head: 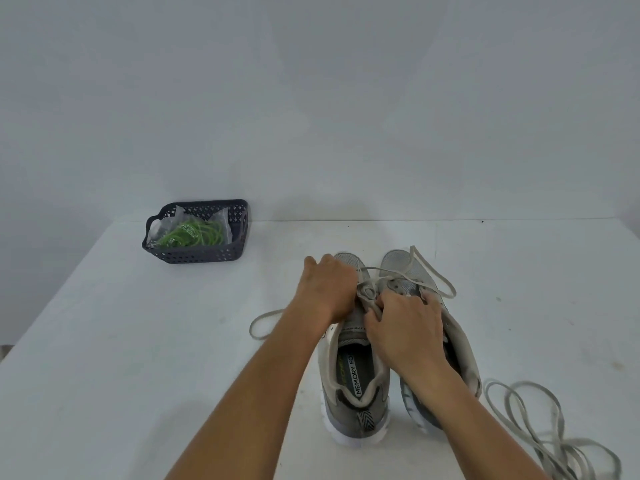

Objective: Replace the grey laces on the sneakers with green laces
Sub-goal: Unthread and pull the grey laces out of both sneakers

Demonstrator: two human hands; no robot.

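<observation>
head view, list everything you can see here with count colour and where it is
sneakers: 2, grey with white soles, side by side at centre right of the table, toes pointing away
grey lace in the sneakers: part still threaded near the toes, loose ends trailing left and right
loose grey lace: 1, lying in loops on the table right of the sneakers
basket: 1, dark grey, perforated, far left of the table
green laces: a bundle in clear plastic wrap, inside the basket
table: 1, white, against a pale wall
left hand: on the left sneaker's front
right hand: fingers curled at the grey lace between the sneakers
</observation>
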